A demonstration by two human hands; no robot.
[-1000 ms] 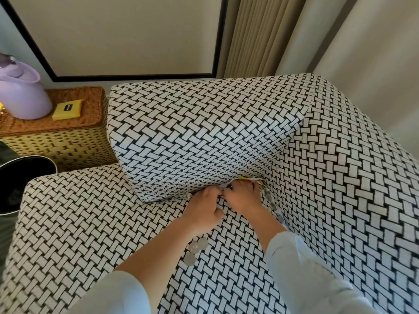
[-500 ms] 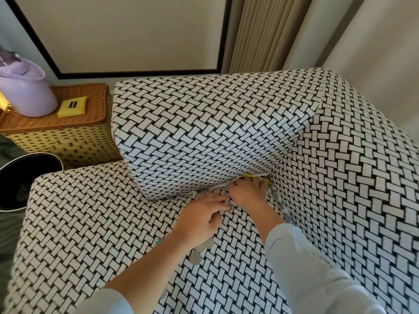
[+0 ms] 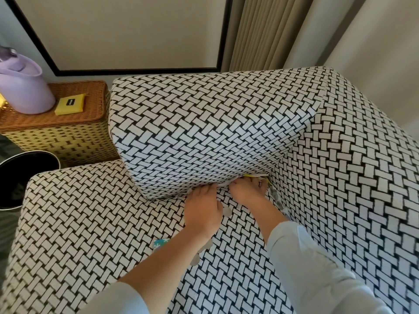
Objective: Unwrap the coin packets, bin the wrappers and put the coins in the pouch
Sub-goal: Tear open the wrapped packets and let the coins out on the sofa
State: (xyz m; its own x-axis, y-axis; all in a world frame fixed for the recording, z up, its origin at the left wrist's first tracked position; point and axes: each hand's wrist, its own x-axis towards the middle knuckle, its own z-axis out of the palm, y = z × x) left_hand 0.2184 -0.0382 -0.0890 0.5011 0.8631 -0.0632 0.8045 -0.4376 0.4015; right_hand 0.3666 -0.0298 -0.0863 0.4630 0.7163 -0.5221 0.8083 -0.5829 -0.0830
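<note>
step: unwrapping, likely | left hand [image 3: 204,214], right hand [image 3: 246,191]: fingers hidden at cushion [image 3: 204,132] crease, hold: cannot tell | next: loose coins [image 3: 226,211] to pouch, wrapper to bin [image 3: 45,155]

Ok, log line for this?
left hand, right hand: at cushion edge | coins: loose on seat | bin: far left | grips: hidden

Left hand [image 3: 203,214] and right hand [image 3: 246,191] meet the cushion [image 3: 204,132] edge, a coin [image 3: 226,211] between them
</note>
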